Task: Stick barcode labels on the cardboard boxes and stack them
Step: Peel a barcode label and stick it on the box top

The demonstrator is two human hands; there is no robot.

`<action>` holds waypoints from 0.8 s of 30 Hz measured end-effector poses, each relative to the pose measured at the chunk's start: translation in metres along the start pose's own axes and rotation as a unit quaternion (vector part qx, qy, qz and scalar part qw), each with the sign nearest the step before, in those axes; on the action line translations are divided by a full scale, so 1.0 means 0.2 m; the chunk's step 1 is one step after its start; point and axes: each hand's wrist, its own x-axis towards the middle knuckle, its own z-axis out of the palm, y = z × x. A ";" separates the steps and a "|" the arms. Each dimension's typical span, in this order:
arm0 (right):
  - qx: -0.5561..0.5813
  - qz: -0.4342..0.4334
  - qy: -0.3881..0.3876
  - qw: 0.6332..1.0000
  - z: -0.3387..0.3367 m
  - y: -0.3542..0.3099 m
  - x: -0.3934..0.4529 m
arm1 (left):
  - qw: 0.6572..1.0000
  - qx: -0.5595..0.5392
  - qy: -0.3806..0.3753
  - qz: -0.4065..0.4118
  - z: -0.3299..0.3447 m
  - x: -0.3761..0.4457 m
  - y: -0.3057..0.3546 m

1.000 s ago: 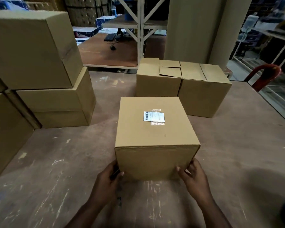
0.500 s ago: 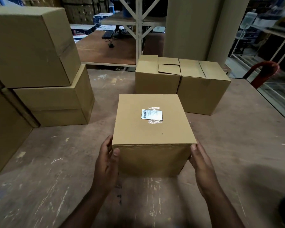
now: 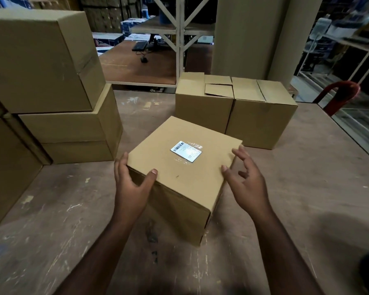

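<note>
While we hold the labelled box [image 3: 185, 167] between both hands, the stack [image 3: 51, 86] waits to our left.

Going left to right: four stacked boxes are at least partly in view, then our left hand [image 3: 132, 188], thumb on the top face and fingers clamped to the near-left side; the box, turned corner-on to us with one barcode label [image 3: 186, 151] on top; our right hand [image 3: 246, 184], fingers spread, touching only the right edge; two unlabelled boxes [image 3: 232, 107] behind. Our left hand is nearer the stack, so we judge the box goes that way.
</note>
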 end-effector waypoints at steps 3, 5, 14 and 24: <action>-0.035 0.018 -0.029 0.999 0.07 0.02 0.11 | 1.000 -0.007 0.012 0.002 0.00 0.01 -0.02; -0.095 0.021 -0.045 0.994 0.09 0.02 0.19 | 1.000 -0.007 0.009 0.009 0.00 0.01 -0.03; -0.158 0.007 0.050 0.986 0.02 0.02 0.22 | 0.999 0.008 -0.031 0.010 -0.06 0.16 -0.05; -0.194 -0.137 -0.012 0.971 -0.01 -0.09 -0.04 | 0.954 0.231 -0.147 0.122 -0.11 0.28 0.19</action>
